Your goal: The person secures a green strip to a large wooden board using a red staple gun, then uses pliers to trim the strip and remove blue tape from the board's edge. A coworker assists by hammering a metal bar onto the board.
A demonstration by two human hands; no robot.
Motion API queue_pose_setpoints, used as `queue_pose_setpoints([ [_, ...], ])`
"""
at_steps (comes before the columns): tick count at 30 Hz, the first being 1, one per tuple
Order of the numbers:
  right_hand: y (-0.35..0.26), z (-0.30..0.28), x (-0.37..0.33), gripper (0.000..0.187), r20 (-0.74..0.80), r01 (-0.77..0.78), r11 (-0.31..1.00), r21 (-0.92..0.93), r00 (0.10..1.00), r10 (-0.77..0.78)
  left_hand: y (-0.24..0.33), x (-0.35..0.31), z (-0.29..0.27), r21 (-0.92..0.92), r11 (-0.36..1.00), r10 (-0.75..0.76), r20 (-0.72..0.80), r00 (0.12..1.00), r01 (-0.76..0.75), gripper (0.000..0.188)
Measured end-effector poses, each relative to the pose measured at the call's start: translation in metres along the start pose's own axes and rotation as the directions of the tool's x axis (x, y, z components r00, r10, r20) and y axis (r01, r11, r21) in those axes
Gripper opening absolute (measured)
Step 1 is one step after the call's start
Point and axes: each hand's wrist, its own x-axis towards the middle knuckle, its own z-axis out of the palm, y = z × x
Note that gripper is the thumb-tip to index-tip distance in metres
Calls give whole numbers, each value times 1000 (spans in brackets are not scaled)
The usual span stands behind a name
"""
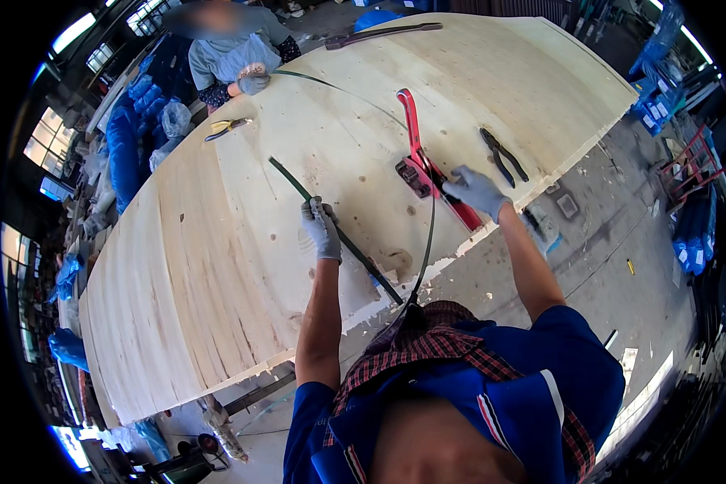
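On the tabletop, the yellow-handled pliers are left lying, and the dark green strip is clamped in the grip of the left hand toward the near edge. Farther right, a thin strap is led to the red tool, beside which the right hand is held with fingers parted, touch being unclear, and the black pliers are laid down. The work is judged only partly done: no finished fastening is seen.
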Motion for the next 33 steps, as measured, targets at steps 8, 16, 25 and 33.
queue_pose_setpoints([
  [8, -11, -8, -10, 60, 175, -115, 977, 178, 981, 83, -3, 1, -5, 4, 998, 71, -11, 997, -71, 18],
  [16, -17, -120, 53, 48, 99, 386, 663, -642, 898, -428, 7, -6, -2, 14, 995, 97, 5, 995, -97, 20],
  [25, 32, -188, 33, 32, -266, 111, 733, -671, 887, -378, 12, -10, 3, -39, 999, -7, -38, 999, 6, 22],
  [33, -100, -120, -29, 16, -76, -16, 776, 631, 994, 82, 1, -3, -10, -102, 995, 3, -13, 1000, -5, 20],
])
